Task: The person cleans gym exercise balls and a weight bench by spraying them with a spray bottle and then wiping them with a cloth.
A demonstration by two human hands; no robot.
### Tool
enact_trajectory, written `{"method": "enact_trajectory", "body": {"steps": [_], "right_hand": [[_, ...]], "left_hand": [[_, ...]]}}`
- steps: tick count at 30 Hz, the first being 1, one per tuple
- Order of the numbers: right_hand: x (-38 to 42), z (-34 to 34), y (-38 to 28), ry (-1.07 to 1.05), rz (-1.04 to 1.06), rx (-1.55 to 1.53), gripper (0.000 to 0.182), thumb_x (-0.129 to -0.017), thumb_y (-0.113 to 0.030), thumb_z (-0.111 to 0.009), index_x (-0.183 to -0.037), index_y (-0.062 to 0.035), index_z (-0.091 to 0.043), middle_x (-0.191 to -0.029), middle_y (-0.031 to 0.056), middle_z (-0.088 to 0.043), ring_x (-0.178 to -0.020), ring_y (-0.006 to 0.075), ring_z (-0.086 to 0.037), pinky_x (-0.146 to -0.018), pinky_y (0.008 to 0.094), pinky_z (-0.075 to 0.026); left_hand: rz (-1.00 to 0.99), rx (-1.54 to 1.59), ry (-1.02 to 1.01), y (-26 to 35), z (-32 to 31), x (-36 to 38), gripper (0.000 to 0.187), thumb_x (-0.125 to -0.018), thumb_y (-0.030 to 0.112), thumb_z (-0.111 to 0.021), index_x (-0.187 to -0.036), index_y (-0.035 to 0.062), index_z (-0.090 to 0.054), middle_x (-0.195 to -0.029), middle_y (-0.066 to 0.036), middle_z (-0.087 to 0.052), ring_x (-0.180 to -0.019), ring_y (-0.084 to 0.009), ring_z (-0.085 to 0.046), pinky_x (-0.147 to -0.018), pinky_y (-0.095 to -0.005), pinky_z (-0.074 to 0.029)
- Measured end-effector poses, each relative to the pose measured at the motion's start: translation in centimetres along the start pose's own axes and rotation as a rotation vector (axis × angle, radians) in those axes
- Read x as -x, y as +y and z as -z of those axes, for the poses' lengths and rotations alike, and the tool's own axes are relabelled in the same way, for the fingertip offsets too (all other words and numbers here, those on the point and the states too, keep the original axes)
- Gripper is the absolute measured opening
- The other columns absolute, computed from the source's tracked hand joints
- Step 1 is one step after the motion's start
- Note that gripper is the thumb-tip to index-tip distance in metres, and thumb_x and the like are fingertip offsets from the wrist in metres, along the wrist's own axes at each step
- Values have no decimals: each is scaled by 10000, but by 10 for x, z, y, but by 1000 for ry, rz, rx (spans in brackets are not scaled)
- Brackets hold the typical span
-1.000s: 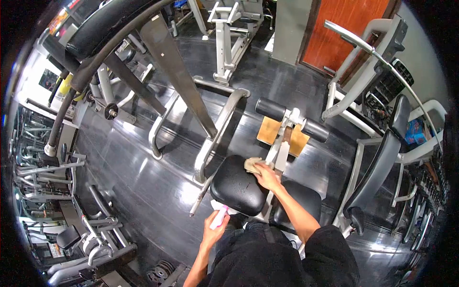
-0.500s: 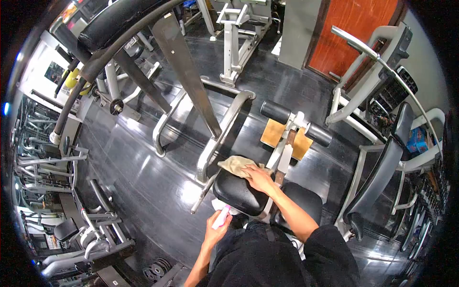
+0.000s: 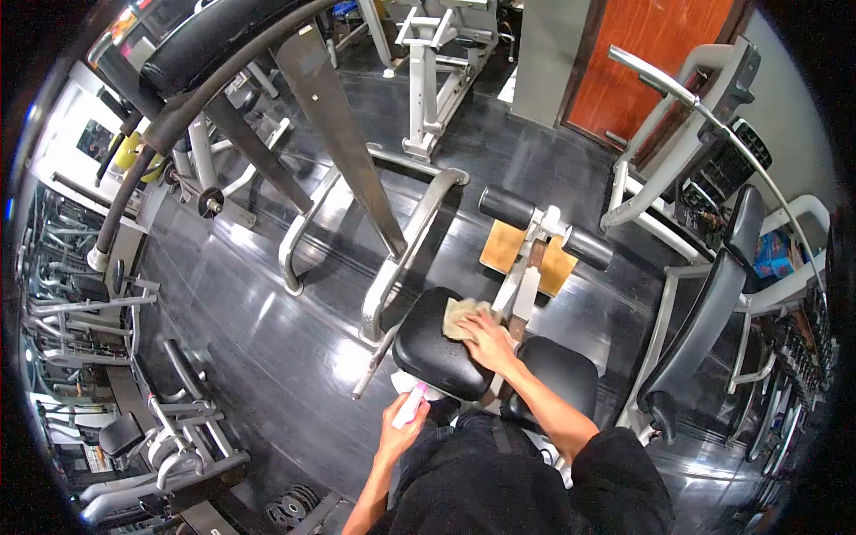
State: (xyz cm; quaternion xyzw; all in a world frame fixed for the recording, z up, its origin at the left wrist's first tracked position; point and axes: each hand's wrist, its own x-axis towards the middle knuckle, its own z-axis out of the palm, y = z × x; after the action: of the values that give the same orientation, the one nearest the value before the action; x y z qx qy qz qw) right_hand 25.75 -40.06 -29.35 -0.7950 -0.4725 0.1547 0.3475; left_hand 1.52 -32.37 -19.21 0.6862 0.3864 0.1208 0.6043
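My right hand (image 3: pixel 486 341) presses a crumpled beige cloth (image 3: pixel 459 319) onto the far right part of a black padded seat (image 3: pixel 432 349). The fingers lie over the cloth and are slightly blurred. Below the seat's near left edge, my left hand (image 3: pixel 401 426) is closed around a pink and white spray bottle (image 3: pixel 411 406). Its white top is partly hidden under the seat's edge. A second black pad (image 3: pixel 557 379) lies just right of my right forearm.
Ahead stand two black foam rollers (image 3: pixel 508 207) on a white post, above a wooden board (image 3: pixel 557 267). A metal machine frame (image 3: pixel 415 227) rises at the left. A bench with a black backrest (image 3: pixel 700 330) is on the right, and weight plates (image 3: pixel 290 506) lie at lower left.
My right hand and the cloth have moved slightly right across the seat, and the cloth is more bunched. More of the seat's far left shows. My left hand stays nearly in place.
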Motion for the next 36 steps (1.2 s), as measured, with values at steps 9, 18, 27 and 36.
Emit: {"method": "enact_trajectory", "body": {"steps": [9,18,27,36], "right_hand": [[-95,-60,-68,-236,193,-29,344,-817,-168,-628,-1160,-176,-619,-1240,85,-546,-1207,320,-457,-1048,445,-335],[2,8,-47,-105,56,-56,435,-767,-117,-677,-1192,-172,-598,-1272,117,-524,-1216,348,-469,-1037,439,-373],[72,13,-34,92,-190,-112,459,-767,-31,-644,-1211,-126,-574,-1313,148,-499,-1209,359,-488,-1005,414,-421],[-51,-45,-79,-51,241,-142,495,-780,-80,-658,-1257,-148,-545,-1357,125,-453,-1274,354,-418,-1046,433,-385]], "left_hand": [[20,14,59,13,0,12,150,-859,138,-676,-922,15,-618,-692,-6,-572,-612,-60,-491,-552,-236,-420],[78,-22,28,16,0,22,149,-862,152,-676,-909,27,-610,-698,6,-571,-638,-58,-510,-573,-235,-422],[-104,-84,19,0,-10,15,148,-853,148,-683,-876,15,-623,-639,3,-566,-577,-53,-494,-527,-229,-412],[-4,-44,37,1,0,22,148,-859,143,-675,-912,16,-619,-707,-4,-584,-615,-63,-526,-559,-235,-439]]}}
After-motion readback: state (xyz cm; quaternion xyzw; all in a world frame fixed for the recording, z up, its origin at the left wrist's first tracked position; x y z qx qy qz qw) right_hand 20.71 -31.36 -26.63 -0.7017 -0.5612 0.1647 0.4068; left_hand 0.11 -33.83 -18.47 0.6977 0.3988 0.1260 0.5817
